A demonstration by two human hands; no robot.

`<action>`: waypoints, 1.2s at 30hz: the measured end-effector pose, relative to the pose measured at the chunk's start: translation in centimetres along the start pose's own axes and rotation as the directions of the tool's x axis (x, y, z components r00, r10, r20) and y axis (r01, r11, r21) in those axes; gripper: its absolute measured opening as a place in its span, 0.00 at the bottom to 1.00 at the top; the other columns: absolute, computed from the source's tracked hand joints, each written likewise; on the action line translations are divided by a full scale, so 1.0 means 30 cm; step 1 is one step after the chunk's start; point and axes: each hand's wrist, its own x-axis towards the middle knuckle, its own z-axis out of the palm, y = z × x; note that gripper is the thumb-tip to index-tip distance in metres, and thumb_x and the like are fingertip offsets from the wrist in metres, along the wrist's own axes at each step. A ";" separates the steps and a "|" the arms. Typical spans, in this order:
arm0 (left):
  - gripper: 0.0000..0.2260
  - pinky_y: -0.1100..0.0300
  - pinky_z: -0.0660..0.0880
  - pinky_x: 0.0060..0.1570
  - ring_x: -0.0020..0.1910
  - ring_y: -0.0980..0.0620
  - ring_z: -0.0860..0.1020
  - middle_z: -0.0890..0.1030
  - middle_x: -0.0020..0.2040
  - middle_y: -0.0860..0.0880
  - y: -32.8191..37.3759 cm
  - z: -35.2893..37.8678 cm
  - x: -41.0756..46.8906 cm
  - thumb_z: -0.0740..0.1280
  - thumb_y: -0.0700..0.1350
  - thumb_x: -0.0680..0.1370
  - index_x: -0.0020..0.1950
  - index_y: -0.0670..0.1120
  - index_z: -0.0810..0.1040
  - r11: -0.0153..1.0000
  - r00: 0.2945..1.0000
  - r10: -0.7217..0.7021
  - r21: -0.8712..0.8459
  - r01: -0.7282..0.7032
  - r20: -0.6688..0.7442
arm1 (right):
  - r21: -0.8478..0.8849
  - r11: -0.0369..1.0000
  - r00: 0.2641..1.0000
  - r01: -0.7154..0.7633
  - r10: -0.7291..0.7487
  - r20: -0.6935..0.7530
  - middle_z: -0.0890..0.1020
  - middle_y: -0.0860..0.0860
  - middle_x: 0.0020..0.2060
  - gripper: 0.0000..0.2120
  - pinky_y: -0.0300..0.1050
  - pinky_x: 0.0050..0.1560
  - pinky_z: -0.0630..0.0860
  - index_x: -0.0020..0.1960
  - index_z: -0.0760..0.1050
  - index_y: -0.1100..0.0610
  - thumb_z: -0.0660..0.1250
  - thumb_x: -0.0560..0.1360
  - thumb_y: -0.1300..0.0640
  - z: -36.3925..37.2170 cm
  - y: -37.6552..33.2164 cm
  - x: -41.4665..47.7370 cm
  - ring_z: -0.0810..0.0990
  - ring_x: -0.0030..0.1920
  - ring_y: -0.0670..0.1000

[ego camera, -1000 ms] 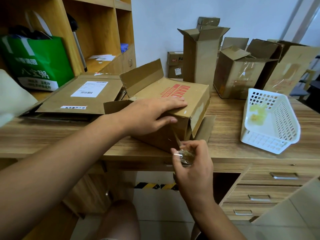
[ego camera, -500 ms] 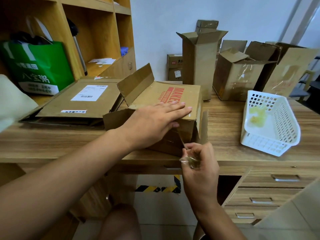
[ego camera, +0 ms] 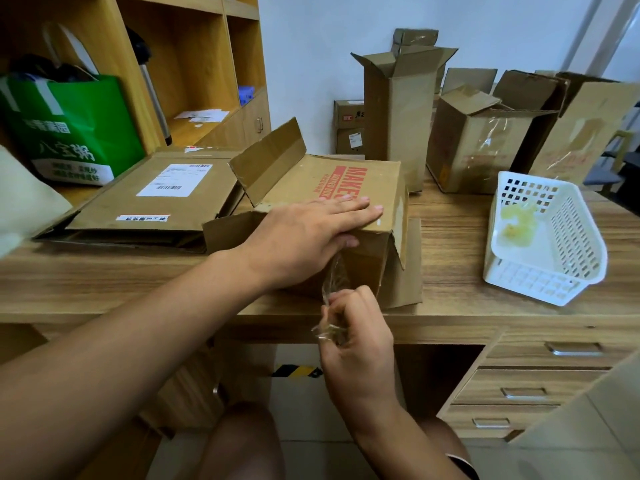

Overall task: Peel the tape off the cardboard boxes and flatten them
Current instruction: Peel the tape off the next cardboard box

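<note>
A box (ego camera: 349,188) lies on its side at the near edge of the desk (ego camera: 485,244). The left hand (ego camera: 311,237) presses flat on its top, fingers straight. The right hand (ego camera: 356,327), just below the edge, pinches clear tape (ego camera: 333,282) in curled fingers, and a strip stretches up to the box's near face. It seems best to pin the box and pull steadily along the seam. More tape is free than half a second ago.

Head-worn view, forward-down, close over desk (ego camera: 450,237)
</note>
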 end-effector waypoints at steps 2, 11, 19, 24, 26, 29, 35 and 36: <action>0.23 0.60 0.64 0.70 0.76 0.61 0.61 0.62 0.77 0.64 0.002 -0.008 0.006 0.60 0.54 0.83 0.78 0.66 0.59 0.999 1.000 -0.020 -0.031 0.020 0.022 | -0.004 1.000 0.999 0.012 -0.012 0.030 0.70 0.47 0.40 0.16 0.47 0.35 0.72 0.41 0.70 0.58 0.70 0.68 0.76 0.009 -0.017 -0.002 0.71 0.38 0.51; 0.23 0.49 0.71 0.67 0.73 0.54 0.68 0.68 0.75 0.62 -0.045 -0.056 0.037 0.68 0.55 0.79 0.73 0.68 0.67 0.964 0.983 -0.091 -0.235 0.127 0.157 | 0.091 0.995 0.999 -0.036 0.033 0.030 0.73 0.49 0.43 0.18 0.34 0.40 0.71 0.47 0.69 0.51 0.71 0.70 0.70 -0.014 -0.047 0.008 0.75 0.42 0.47; 0.21 0.60 0.62 0.72 0.74 0.59 0.65 0.69 0.74 0.61 -0.088 -0.080 0.032 0.69 0.47 0.80 0.72 0.59 0.72 0.933 0.977 -0.037 -0.343 0.109 0.210 | -0.111 0.990 0.996 -0.092 0.091 -0.011 0.70 0.51 0.55 0.17 0.22 0.51 0.70 0.51 0.73 0.57 0.79 0.70 0.62 -0.075 -0.005 0.065 0.71 0.54 0.35; 0.25 0.65 0.53 0.75 0.76 0.65 0.58 0.65 0.76 0.63 -0.116 -0.098 0.018 0.65 0.40 0.82 0.75 0.61 0.68 0.932 0.963 0.007 -0.350 0.092 0.271 | -0.129 0.990 0.993 -0.056 0.069 0.092 0.79 0.48 0.53 0.12 0.48 0.51 0.80 0.52 0.78 0.58 0.73 0.72 0.68 -0.077 0.005 0.101 0.79 0.53 0.47; 0.25 0.66 0.52 0.74 0.76 0.66 0.57 0.64 0.76 0.64 -0.120 -0.104 0.017 0.64 0.39 0.82 0.76 0.61 0.68 0.934 0.957 0.012 -0.346 0.093 0.290 | -0.127 0.989 0.992 -0.080 0.092 0.090 0.80 0.45 0.48 0.13 0.51 0.47 0.81 0.54 0.79 0.55 0.72 0.73 0.68 -0.076 -0.003 0.100 0.80 0.50 0.49; 0.25 0.70 0.51 0.72 0.75 0.67 0.56 0.64 0.76 0.65 -0.121 -0.103 0.016 0.64 0.40 0.82 0.75 0.62 0.68 0.928 0.957 0.009 -0.360 0.100 0.288 | -0.116 0.989 0.990 -0.097 0.107 0.087 0.78 0.41 0.44 0.14 0.48 0.44 0.81 0.54 0.80 0.53 0.72 0.73 0.68 -0.067 -0.022 0.083 0.79 0.47 0.47; 0.25 0.70 0.50 0.73 0.75 0.68 0.56 0.64 0.76 0.65 -0.120 -0.098 0.017 0.65 0.41 0.82 0.75 0.62 0.68 0.921 0.957 0.010 -0.376 0.104 0.291 | -0.027 0.990 0.984 -0.141 0.143 0.109 0.80 0.43 0.46 0.13 0.47 0.47 0.80 0.49 0.77 0.51 0.72 0.73 0.68 -0.028 -0.044 0.039 0.80 0.50 0.46; 0.25 0.70 0.50 0.73 0.75 0.68 0.56 0.64 0.76 0.65 -0.119 -0.098 0.016 0.65 0.41 0.82 0.75 0.62 0.68 0.921 0.957 0.012 -0.376 0.103 0.289 | -0.017 0.989 0.982 -0.148 0.149 0.112 0.81 0.43 0.46 0.13 0.46 0.47 0.80 0.49 0.77 0.51 0.72 0.73 0.68 -0.024 -0.047 0.033 0.80 0.49 0.45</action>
